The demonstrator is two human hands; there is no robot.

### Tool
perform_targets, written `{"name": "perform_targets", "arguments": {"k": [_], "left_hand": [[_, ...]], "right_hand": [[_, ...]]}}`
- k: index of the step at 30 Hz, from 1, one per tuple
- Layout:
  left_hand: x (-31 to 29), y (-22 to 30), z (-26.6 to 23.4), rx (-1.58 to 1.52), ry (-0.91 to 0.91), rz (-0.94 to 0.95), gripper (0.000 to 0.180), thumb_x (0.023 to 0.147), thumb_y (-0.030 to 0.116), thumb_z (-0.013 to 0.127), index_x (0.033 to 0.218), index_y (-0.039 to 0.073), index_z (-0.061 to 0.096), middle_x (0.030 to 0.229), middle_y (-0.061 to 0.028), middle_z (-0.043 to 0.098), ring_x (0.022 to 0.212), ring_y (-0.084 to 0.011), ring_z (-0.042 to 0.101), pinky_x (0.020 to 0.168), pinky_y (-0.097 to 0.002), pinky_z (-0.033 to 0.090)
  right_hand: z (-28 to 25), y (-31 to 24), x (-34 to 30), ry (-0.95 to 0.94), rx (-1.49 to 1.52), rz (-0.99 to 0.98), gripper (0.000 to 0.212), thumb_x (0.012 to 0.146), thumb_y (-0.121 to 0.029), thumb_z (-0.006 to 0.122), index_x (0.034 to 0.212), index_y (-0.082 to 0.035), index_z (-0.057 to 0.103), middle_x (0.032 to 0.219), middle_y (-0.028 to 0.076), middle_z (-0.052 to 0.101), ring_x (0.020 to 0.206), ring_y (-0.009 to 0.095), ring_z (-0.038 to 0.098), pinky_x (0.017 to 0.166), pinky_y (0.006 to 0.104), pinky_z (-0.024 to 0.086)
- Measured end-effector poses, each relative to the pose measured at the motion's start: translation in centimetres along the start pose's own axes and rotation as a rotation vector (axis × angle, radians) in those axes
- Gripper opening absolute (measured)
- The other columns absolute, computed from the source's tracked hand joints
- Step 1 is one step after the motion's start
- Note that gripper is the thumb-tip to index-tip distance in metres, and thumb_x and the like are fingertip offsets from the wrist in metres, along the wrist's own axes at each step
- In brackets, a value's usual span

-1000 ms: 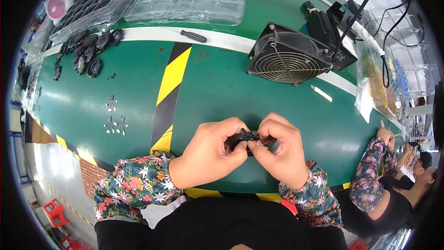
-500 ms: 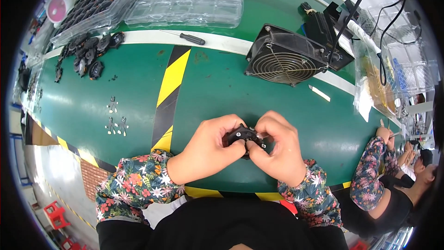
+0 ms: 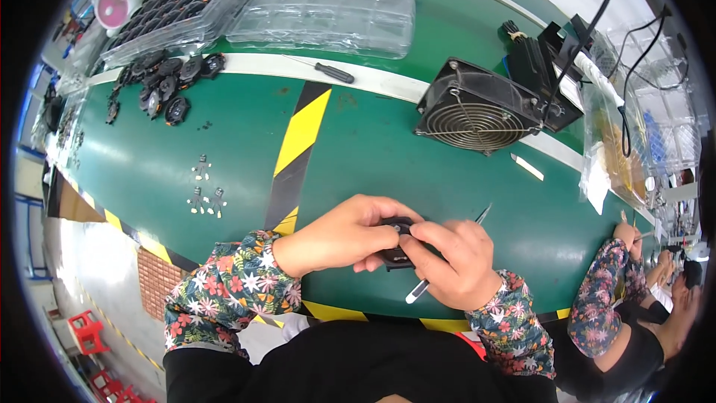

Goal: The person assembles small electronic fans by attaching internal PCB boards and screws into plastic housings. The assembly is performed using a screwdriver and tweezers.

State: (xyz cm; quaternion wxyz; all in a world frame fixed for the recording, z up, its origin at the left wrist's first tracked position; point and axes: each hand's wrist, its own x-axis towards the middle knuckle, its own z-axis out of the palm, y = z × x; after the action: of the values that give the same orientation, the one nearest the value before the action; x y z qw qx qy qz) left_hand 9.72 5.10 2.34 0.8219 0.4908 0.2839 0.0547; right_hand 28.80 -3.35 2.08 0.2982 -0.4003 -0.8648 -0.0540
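My left hand (image 3: 339,235) grips a small black rounded plastic housing (image 3: 395,257) between thumb and fingers, just above the green table. My right hand (image 3: 461,265) has its thumb and forefinger pinched at the housing's right side. Tucked inside that same hand is a slim metal tool that looks like tweezers (image 3: 418,292). Its pointed end sticks out beyond the knuckles, its pale blunt end below the palm. Fingers cover much of the housing, so whatever the right fingertips pinch there is hidden.
Small black parts with pale ends (image 3: 200,198) lie at the left, below a heap of black housings (image 3: 164,82). Clear plastic trays (image 3: 321,15), a screwdriver (image 3: 334,73), a black fan (image 3: 477,108) and a white-handled blade (image 3: 528,167) are farther off. A co-worker's sleeve (image 3: 597,295) is at right.
The housing has turned in my left hand. My right hand has rolled over, and the tweezers-like tool now shows lying across it. The whole view has shifted slightly.
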Motion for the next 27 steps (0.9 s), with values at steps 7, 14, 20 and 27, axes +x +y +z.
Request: {"name": "perform_targets", "arguments": {"k": [7,14,20,27], "left_hand": [[-0.4,-0.1,0.7,0.673,0.422,0.433,0.050,0.089,0.019,0.061,0.131,-0.002,0.045,0.076,-0.0094,0.065,0.050,-0.0131,0.056,0.050,-0.0259,0.044],[-1.5,-1.2,1.2,1.000,0.466,0.652,0.040,0.080,0.018,0.069,0.116,0.003,0.058,0.081,-0.0089,0.067,0.054,-0.0236,0.059,0.055,-0.0351,0.049],[-4.8,-1.3,0.7,1.069,0.561,0.606,0.034,0.080,0.014,0.070,0.112,0.004,0.062,0.079,-0.0079,0.066,0.054,-0.0214,0.058,0.052,-0.0323,0.048],[-8.2,-4.0,-1.1,1.019,0.782,0.665,0.022,0.077,0.003,0.068,0.099,0.002,0.063,0.077,-0.0093,0.063,0.055,-0.0221,0.058,0.052,-0.0319,0.048]], "right_hand": [[0.2,1.0,0.3,0.039,-0.152,0.184,0.027,0.060,-0.001,0.066,0.087,-0.001,0.063,0.098,0.008,0.060,0.071,0.026,0.057,0.060,0.0344,0.045],[1.1,1.0,0.6,-0.063,-0.300,0.288,0.032,0.059,0.003,0.064,0.090,0.001,0.061,0.099,0.010,0.059,0.075,0.027,0.056,0.061,0.0360,0.046],[1.3,0.3,1.7,-0.173,-0.165,0.285,0.028,0.066,-0.003,0.069,0.092,0.003,0.061,0.108,0.010,0.058,0.079,0.028,0.056,0.064,0.0369,0.047],[1.0,-0.6,1.7,-0.233,-0.232,0.363,0.027,0.069,-0.004,0.071,0.093,0.003,0.061,0.115,0.011,0.057,0.086,0.030,0.056,0.070,0.0388,0.048]]}}
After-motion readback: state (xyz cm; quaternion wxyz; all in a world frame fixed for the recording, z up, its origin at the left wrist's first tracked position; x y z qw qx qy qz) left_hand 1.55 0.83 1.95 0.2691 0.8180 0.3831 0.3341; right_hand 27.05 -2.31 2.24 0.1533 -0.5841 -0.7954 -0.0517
